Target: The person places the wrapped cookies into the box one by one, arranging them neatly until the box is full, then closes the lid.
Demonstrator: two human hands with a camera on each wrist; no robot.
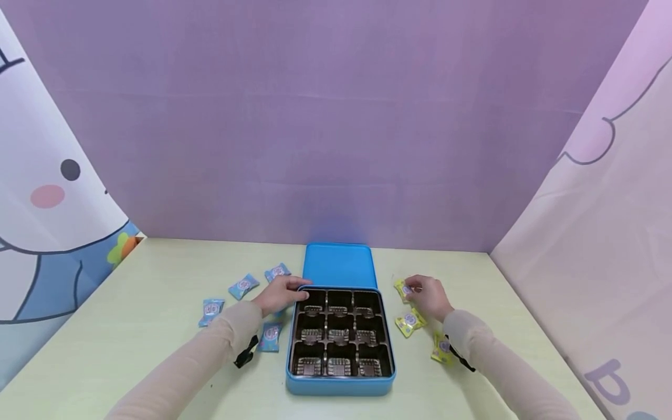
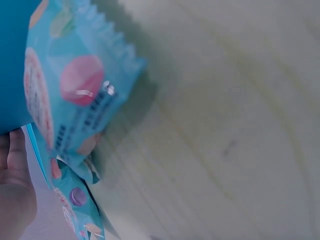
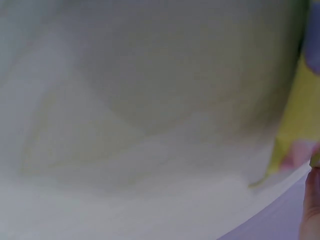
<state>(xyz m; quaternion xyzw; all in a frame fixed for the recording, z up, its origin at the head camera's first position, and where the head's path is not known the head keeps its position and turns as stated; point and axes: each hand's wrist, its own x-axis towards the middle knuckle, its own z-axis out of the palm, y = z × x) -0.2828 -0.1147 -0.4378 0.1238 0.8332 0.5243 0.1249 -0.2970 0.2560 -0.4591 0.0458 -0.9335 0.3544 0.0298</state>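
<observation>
My left hand [image 1: 280, 294] rests on the back left corner of a blue tin [image 1: 341, 386], its fingers stretched over the rim. Inside the tin sits a dark brown plastic tray [image 1: 343, 322] divided into several compartments, with no candy visible in them. My right hand [image 1: 430, 297] pinches a small yellow wrapped candy [image 1: 401, 290] at the tin's right. Nearer me lie more yellow candies, one [image 1: 408, 324] beside the hand and another [image 1: 441, 349] partly behind the wrist. In the left wrist view, a blue wrapped candy [image 2: 80, 90] lies close beside the tin.
The tin's blue lid [image 1: 340, 265] lies opened back, toward the purple backdrop [image 1: 336, 128]. Left of the tin, several blue wrapped candies are scattered, among them one at far left [image 1: 212, 311] and one near the back [image 1: 244, 286]. All stand on a pale table [image 1: 173, 280].
</observation>
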